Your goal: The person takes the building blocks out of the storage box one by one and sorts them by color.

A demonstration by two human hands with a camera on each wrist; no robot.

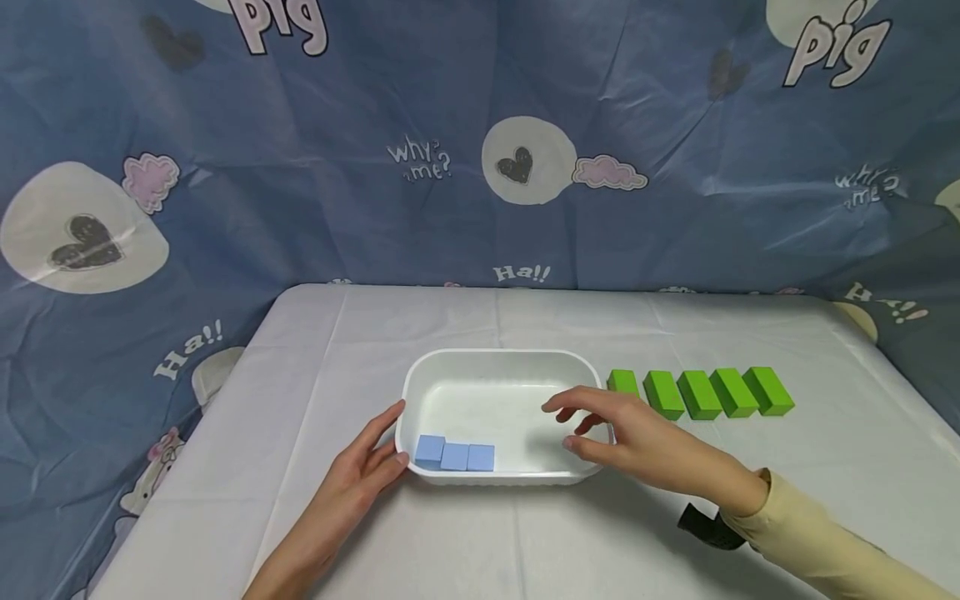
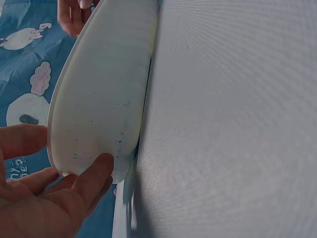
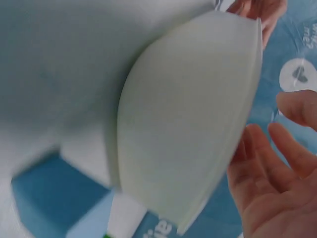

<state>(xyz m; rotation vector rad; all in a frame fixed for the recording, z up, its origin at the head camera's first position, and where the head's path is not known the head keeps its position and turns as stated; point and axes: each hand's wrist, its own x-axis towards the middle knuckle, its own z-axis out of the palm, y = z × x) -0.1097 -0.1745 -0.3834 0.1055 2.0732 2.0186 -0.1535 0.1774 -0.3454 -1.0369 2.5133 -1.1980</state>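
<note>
A: White tub [image 1: 502,360], where?
B: Near the front edge of the surface [image 1: 300,433], about midway between the left and right edges, long side toward the front edge.

A: Left hand [image 1: 360,471]?
B: At the tub's front left corner, fingers straight and relaxed, thumb against the left end wall, fingertips at the rim. Nothing gripped. Same in the left wrist view: thumb [image 2: 94,173] touching the tub's outer wall [image 2: 99,99], palm loose.

A: Right hand [image 1: 630,442]?
B: Over the tub's right end, fingers spread and slightly bent, thumb below near the front right corner. Empty, holding nothing. Touching the rim or just above it: cannot tell from the head view. In the right wrist view, palm [image 3: 267,183] just beside the tub's wall [image 3: 188,124], fingers apart.

A: Inside the tub?
B: Three blue blocks [image 1: 454,455] in a row, touching one another, against the front wall at the front left corner. Rest of the floor bare white.

A: Outside it?
B: Five green blocks [image 1: 701,392] in a row on the surface, right of the tub, running toward the right edge, lying parallel with narrow gaps between. Nearest one just behind the right hand's fingers.

A: Anything else?
B: Pale sleeve [image 1: 825,533] on the right forearm with a black strap [image 1: 705,527] at the wrist. Blue printed cloth [image 1: 480,125] hanging behind the surface.
</note>
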